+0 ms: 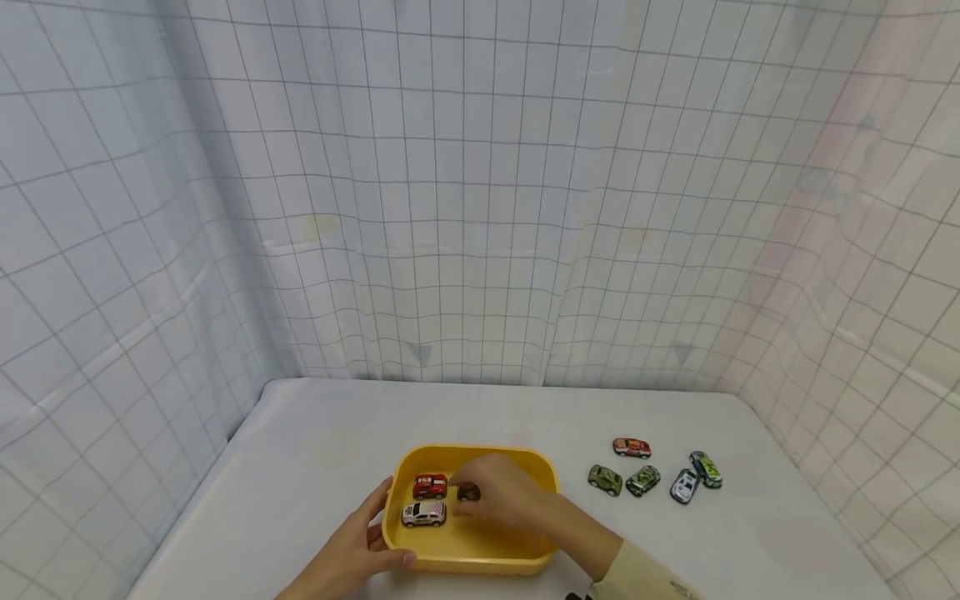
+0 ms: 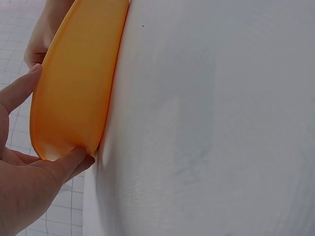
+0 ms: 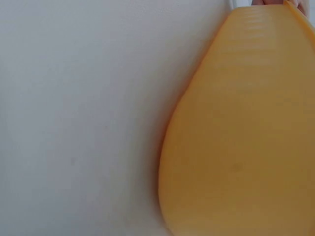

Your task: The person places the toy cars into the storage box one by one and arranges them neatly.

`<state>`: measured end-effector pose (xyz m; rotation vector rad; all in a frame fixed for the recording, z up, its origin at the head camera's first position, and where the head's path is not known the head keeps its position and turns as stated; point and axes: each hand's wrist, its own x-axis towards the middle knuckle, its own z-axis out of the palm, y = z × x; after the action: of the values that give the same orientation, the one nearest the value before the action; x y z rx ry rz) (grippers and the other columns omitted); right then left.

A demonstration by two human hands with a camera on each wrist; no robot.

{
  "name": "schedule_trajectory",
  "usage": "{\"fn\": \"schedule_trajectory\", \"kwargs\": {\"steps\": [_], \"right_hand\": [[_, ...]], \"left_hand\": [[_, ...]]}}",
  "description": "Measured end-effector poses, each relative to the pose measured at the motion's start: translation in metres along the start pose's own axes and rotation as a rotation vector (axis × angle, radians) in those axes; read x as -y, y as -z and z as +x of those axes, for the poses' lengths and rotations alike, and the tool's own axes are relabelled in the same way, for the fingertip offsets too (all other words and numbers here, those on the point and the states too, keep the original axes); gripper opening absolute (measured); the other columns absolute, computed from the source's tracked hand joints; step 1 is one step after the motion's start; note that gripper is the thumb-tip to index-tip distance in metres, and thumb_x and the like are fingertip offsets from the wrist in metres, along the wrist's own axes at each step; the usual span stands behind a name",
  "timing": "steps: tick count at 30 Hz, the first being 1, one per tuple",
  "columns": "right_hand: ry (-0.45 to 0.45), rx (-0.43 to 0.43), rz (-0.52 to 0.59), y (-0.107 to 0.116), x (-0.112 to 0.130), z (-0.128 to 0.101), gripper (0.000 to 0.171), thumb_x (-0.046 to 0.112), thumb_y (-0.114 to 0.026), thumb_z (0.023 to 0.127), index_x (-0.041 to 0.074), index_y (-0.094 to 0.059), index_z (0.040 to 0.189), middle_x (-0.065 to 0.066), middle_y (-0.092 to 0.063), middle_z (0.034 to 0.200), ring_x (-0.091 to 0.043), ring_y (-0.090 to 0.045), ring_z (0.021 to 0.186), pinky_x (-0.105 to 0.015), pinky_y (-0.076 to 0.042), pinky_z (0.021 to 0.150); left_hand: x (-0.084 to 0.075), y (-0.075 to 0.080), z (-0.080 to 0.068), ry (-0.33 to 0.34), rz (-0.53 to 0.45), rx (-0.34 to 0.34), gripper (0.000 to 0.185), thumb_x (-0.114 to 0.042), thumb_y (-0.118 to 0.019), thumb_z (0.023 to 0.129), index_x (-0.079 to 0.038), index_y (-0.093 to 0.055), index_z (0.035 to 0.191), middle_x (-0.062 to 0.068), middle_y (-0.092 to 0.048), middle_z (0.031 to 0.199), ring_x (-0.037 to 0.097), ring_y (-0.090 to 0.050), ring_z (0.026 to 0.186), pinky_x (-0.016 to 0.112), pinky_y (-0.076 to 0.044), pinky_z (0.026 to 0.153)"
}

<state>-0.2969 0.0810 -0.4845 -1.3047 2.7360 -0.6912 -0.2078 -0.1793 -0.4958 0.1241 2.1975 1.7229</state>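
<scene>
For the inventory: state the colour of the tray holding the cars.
Yellow tray, clearest in the head view.

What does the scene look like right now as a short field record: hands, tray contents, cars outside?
left hand: grips the near-left rim of the yellow plastic tray
right hand: inside the tray, fingers on a dark toy car
tray contents: red toy car, white toy car, the dark one
outside the tray: five small toy cars on the white table, to the tray's right
</scene>
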Motion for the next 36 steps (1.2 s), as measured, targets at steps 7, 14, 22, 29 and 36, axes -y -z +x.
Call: {"fn": "schedule_trajectory", "kwargs": {"steps": [7, 14, 22, 29, 36], "right_hand": [[-0.019, 0.001, -0.047, 0.011, -0.008, -0.009, 0.029, 0.032, -0.082, 0.091, 0.015, -0.079, 0.114, 0.012, -0.074, 0.107, 0.0, -0.065, 0.098, -0.023, -0.054, 0.091], [-0.019, -0.022, -0.055, 0.02, -0.016, -0.022, 0.03, 0.03, -0.083, 0.091, 0.012, -0.079, 0.116, 0.008, -0.075, 0.11, -0.004, -0.068, 0.101, -0.024, -0.055, 0.093], [-0.047, -0.053, -0.02, 0.031, -0.028, -0.041, 0.034, 0.027, -0.083, 0.091, 0.008, -0.077, 0.118, 0.004, -0.075, 0.113, -0.01, -0.068, 0.107, -0.034, -0.056, 0.098], [-0.057, -0.084, -0.004, 0.042, -0.035, -0.057, 0.035, 0.024, -0.084, 0.09, 0.005, -0.076, 0.118, -0.002, -0.075, 0.112, -0.017, -0.07, 0.104, -0.038, -0.058, 0.094], [-0.098, -0.115, -0.024, 0.053, -0.044, -0.069, 0.034, 0.02, -0.083, 0.09, 0.004, -0.075, 0.119, -0.005, -0.075, 0.114, -0.019, -0.069, 0.105, -0.042, -0.058, 0.095]], "left_hand": [[0.0, 0.0, 0.0, -0.005, 0.009, -0.026, 0.112, -0.027, -0.086, 0.088, 0.002, -0.009, 0.164, 0.037, -0.014, 0.163, 0.051, -0.043, 0.138, 0.036, -0.054, 0.1], [0.001, 0.0, 0.002, -0.002, 0.018, -0.034, 0.112, -0.027, -0.086, 0.088, 0.003, -0.009, 0.164, 0.037, -0.015, 0.163, 0.051, -0.044, 0.138, 0.038, -0.055, 0.1], [0.001, -0.001, 0.003, -0.003, 0.046, -0.03, 0.112, -0.028, -0.086, 0.088, 0.002, -0.01, 0.164, 0.036, -0.016, 0.163, 0.053, -0.04, 0.139, 0.038, -0.053, 0.101], [0.001, -0.001, 0.002, 0.008, 0.047, -0.034, 0.112, -0.029, -0.086, 0.088, 0.001, -0.01, 0.164, 0.035, -0.015, 0.164, 0.052, -0.04, 0.14, 0.041, -0.052, 0.103], [0.002, -0.001, 0.003, -0.006, 0.029, -0.033, 0.111, -0.026, -0.086, 0.089, 0.002, -0.01, 0.164, 0.036, -0.015, 0.163, 0.052, -0.043, 0.138, 0.038, -0.054, 0.1]]}}
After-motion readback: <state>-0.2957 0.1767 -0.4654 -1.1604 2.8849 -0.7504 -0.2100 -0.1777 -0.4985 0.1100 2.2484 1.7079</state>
